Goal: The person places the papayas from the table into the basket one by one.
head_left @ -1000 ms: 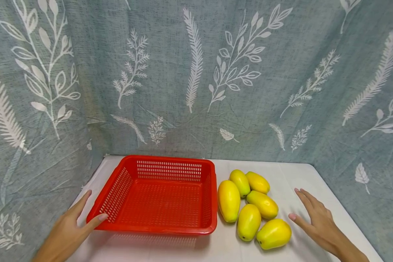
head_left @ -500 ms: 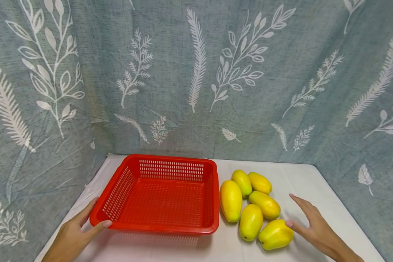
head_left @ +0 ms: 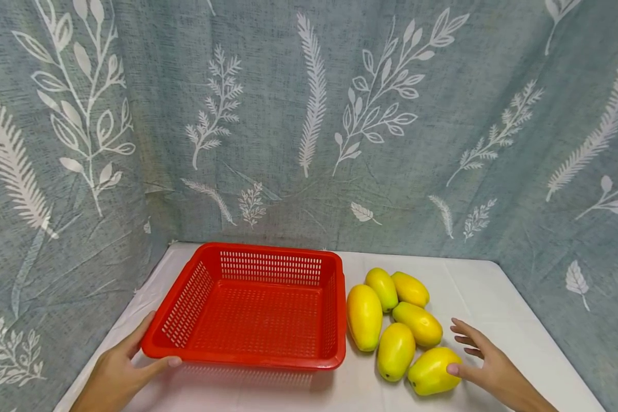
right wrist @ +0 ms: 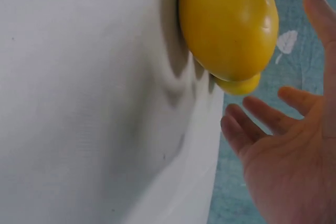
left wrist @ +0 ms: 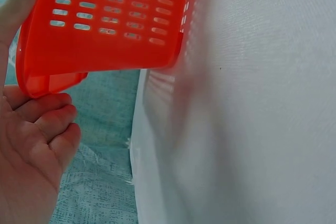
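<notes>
A red plastic basket [head_left: 268,320] with slotted walls stands on the white table, nothing inside it. At its near left corner, my left hand [head_left: 115,369] holds the rim, thumb along the near side and fingers along the left side. Curled fingertips [left wrist: 63,106] meet the rim in the left wrist view. Right of the basket lie several yellow-green papayas. The nearest papaya [head_left: 435,371] is beside my right hand [head_left: 486,366], whose thumb overlaps its right end in the head view. The right fingers are spread and bent slightly, apart from the papaya [right wrist: 228,24] in the right wrist view.
The other papayas lie grouped close together, one papaya [head_left: 364,317] right by the basket's right wall. A blue-green leaf-print curtain [head_left: 288,217] surrounds the back and sides of the white tabletop [head_left: 474,292].
My left hand has come in against the basket's corner. My right hand has moved left to the nearest papaya, its fingers bending more. The basket and papayas shift slightly as the view turns.
</notes>
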`<state>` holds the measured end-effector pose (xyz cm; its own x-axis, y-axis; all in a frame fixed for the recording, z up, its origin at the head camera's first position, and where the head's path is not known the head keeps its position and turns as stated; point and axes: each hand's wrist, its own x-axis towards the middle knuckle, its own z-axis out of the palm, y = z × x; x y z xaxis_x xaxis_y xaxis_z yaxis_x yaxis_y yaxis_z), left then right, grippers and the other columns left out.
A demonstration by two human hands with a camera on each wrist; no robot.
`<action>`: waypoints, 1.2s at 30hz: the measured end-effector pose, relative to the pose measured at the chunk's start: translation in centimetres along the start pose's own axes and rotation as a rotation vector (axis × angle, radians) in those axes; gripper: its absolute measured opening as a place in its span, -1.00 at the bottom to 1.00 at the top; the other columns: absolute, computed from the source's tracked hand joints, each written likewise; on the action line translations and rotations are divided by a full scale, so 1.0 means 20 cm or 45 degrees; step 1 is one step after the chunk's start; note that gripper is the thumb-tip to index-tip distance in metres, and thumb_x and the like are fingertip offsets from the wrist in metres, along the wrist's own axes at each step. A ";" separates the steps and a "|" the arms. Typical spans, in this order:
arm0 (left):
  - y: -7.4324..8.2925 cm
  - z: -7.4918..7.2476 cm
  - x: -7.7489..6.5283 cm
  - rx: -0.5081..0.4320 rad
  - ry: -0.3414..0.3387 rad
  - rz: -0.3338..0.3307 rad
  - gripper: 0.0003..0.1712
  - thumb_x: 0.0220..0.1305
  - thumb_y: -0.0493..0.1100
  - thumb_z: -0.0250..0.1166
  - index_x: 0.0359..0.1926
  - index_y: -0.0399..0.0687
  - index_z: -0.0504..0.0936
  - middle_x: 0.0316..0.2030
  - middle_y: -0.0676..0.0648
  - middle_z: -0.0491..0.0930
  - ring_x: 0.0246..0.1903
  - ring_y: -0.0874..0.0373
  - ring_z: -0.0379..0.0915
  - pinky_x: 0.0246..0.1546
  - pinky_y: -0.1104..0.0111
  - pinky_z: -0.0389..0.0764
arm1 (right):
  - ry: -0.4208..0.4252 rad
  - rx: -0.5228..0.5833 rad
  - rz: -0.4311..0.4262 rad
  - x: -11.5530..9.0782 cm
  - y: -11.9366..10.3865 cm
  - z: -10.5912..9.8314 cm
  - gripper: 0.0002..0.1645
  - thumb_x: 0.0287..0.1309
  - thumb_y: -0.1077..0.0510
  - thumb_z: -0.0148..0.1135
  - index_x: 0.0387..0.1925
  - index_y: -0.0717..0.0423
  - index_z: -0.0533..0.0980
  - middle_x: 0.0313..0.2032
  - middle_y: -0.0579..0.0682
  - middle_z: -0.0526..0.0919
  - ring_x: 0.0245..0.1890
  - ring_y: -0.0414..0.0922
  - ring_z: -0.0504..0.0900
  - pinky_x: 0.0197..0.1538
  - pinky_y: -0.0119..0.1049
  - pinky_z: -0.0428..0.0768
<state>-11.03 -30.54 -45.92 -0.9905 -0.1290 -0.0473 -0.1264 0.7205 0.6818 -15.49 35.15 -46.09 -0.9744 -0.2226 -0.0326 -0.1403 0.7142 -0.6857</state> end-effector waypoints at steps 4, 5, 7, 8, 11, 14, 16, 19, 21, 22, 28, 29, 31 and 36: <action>-0.01 0.01 -0.01 0.008 0.043 0.029 0.35 0.25 0.28 0.52 0.70 -0.21 -0.10 0.45 -0.57 0.26 0.37 -0.56 0.30 0.14 -0.41 0.54 | -0.106 0.102 0.070 -0.01 0.02 0.02 0.00 0.40 -0.01 0.39 0.64 0.20 0.10 0.49 0.43 0.32 0.37 0.37 0.46 0.27 0.09 0.65; -0.01 0.02 -0.02 0.003 0.050 0.032 0.35 0.24 0.27 0.53 0.69 -0.21 -0.09 0.44 -0.57 0.27 0.36 -0.55 0.32 0.14 -0.41 0.54 | -0.127 0.123 0.080 -0.01 0.02 0.03 0.00 0.40 0.00 0.39 0.64 0.21 0.11 0.49 0.44 0.30 0.37 0.37 0.46 0.25 0.11 0.65; -0.01 0.02 -0.02 -0.003 0.051 0.026 0.35 0.25 0.27 0.53 0.70 -0.21 -0.09 0.44 -0.56 0.28 0.36 -0.55 0.32 0.15 -0.42 0.53 | -0.152 0.147 0.110 -0.01 0.02 0.04 0.00 0.38 -0.01 0.41 0.64 0.19 0.12 0.52 0.40 0.29 0.37 0.33 0.47 0.25 0.04 0.66; 0.00 0.02 -0.02 -0.003 0.042 0.014 0.35 0.25 0.28 0.52 0.70 -0.20 -0.11 0.45 -0.55 0.27 0.37 -0.54 0.31 0.16 -0.42 0.52 | -0.160 0.156 0.120 -0.01 0.02 0.04 0.01 0.37 -0.01 0.43 0.64 0.18 0.13 0.52 0.39 0.29 0.37 0.32 0.47 0.24 0.02 0.66; 0.01 0.01 -0.01 -0.006 0.039 0.006 0.35 0.25 0.29 0.51 0.70 -0.20 -0.10 0.45 -0.54 0.29 0.36 -0.53 0.34 0.16 -0.41 0.52 | -0.167 0.151 0.156 -0.01 0.01 0.06 0.02 0.32 -0.05 0.47 0.62 0.16 0.18 0.52 0.34 0.32 0.35 0.25 0.50 0.23 -0.03 0.64; 0.02 0.01 -0.01 -0.015 0.042 0.008 0.34 0.25 0.30 0.51 0.70 -0.18 -0.08 0.44 -0.52 0.33 0.36 -0.52 0.35 0.17 -0.39 0.54 | -0.154 0.129 0.168 0.00 0.01 0.07 0.01 0.27 -0.08 0.51 0.58 0.13 0.23 0.48 0.29 0.38 0.31 0.16 0.52 0.21 -0.10 0.64; 0.02 0.01 -0.01 -0.024 0.056 0.023 0.33 0.23 0.28 0.53 0.70 -0.17 -0.06 0.42 -0.52 0.36 0.35 -0.53 0.36 0.17 -0.39 0.54 | -0.142 0.110 0.152 0.00 0.00 0.08 -0.02 0.25 -0.08 0.53 0.54 0.12 0.27 0.45 0.25 0.43 0.28 0.06 0.54 0.18 -0.24 0.63; 0.02 0.01 -0.01 -0.024 0.077 0.047 0.33 0.21 0.26 0.56 0.69 -0.18 -0.03 0.41 -0.52 0.38 0.33 -0.54 0.38 0.16 -0.39 0.54 | -0.135 0.084 0.109 0.00 0.00 0.09 -0.09 0.24 -0.08 0.54 0.49 0.11 0.34 0.42 0.18 0.48 0.21 -0.17 0.53 0.14 -0.40 0.60; 0.02 0.01 -0.02 -0.020 0.090 0.063 0.32 0.20 0.24 0.57 0.69 -0.18 -0.01 0.39 -0.52 0.40 0.31 -0.54 0.40 0.14 -0.38 0.56 | -0.129 0.052 0.086 0.00 0.00 0.09 -0.12 0.23 -0.09 0.55 0.45 0.09 0.38 0.39 0.14 0.51 0.17 -0.29 0.51 0.15 -0.42 0.58; 0.02 0.01 -0.02 -0.019 0.094 0.066 0.32 0.20 0.24 0.57 0.69 -0.18 0.00 0.39 -0.52 0.40 0.30 -0.54 0.41 0.13 -0.38 0.57 | -0.129 0.039 0.082 0.00 0.00 0.10 -0.14 0.22 -0.10 0.55 0.44 0.07 0.40 0.38 0.13 0.53 0.15 -0.34 0.51 0.16 -0.41 0.58; 0.02 0.01 -0.03 -0.030 0.086 0.061 0.31 0.22 0.24 0.56 0.70 -0.16 -0.01 0.41 -0.50 0.40 0.31 -0.52 0.41 0.13 -0.38 0.57 | -0.156 0.013 0.110 -0.01 0.00 0.11 -0.15 0.18 -0.11 0.58 0.42 0.01 0.46 0.35 0.12 0.57 0.10 -0.28 0.54 0.13 -0.31 0.59; 0.02 0.01 -0.03 -0.032 0.084 0.059 0.31 0.22 0.24 0.56 0.70 -0.16 -0.01 0.41 -0.50 0.39 0.32 -0.52 0.40 0.13 -0.38 0.57 | -0.161 0.012 0.116 -0.01 0.00 0.11 -0.14 0.17 -0.12 0.58 0.42 0.01 0.46 0.34 0.11 0.58 0.09 -0.26 0.54 0.12 -0.30 0.59; 0.03 0.01 -0.03 -0.036 0.073 0.043 0.31 0.23 0.26 0.55 0.70 -0.15 -0.03 0.42 -0.50 0.37 0.32 -0.52 0.39 0.13 -0.38 0.57 | -0.168 0.017 0.121 -0.02 0.00 0.12 -0.13 0.16 -0.11 0.59 0.43 0.02 0.46 0.34 0.12 0.58 0.10 -0.21 0.55 0.13 -0.25 0.60; 0.03 0.01 -0.02 -0.046 0.070 0.042 0.30 0.24 0.25 0.55 0.69 -0.17 -0.02 0.42 -0.50 0.38 0.33 -0.52 0.39 0.13 -0.36 0.58 | -0.190 0.036 0.142 -0.02 0.00 0.13 -0.11 0.16 -0.11 0.59 0.45 0.02 0.45 0.36 0.15 0.55 0.16 -0.06 0.55 0.17 -0.11 0.60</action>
<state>-10.63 -29.97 -45.56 -0.9895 -0.1438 0.0152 -0.0908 0.6999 0.7085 -14.69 33.51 -47.97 -0.9464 -0.2405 -0.2158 -0.0255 0.7214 -0.6921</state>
